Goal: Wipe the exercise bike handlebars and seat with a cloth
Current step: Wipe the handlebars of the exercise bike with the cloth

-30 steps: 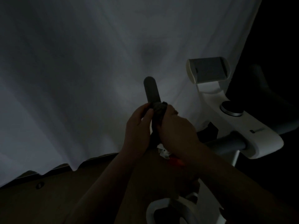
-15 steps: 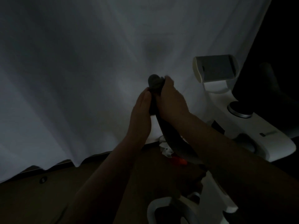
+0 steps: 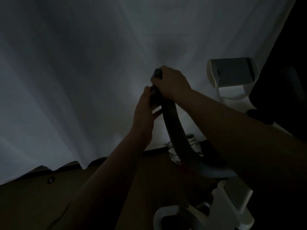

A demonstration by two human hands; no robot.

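Note:
The scene is very dim. A dark grey curved handlebar [image 3: 174,130] of the exercise bike rises from the lower right to a tip at centre. My right hand [image 3: 171,83] is closed over that tip, pressing a dark cloth [image 3: 157,74] around it; only a bit of cloth shows at my fingers. Just below and to the left, my left hand [image 3: 144,110] grips a hanging end of the cloth against the bar's left side. The seat is out of view.
A white tablet holder [image 3: 230,72] stands on the bike's white frame [image 3: 232,196] to the right. A white curtain [image 3: 83,80] hangs behind, down to a brown wooden floor [image 3: 33,205]. Small white items [image 3: 194,143] lie on the floor beyond the bar.
Both hands have slid up the handlebar with the cloth. My right hand has gone from mid-bar to covering the tip, and the left hand has followed just below it.

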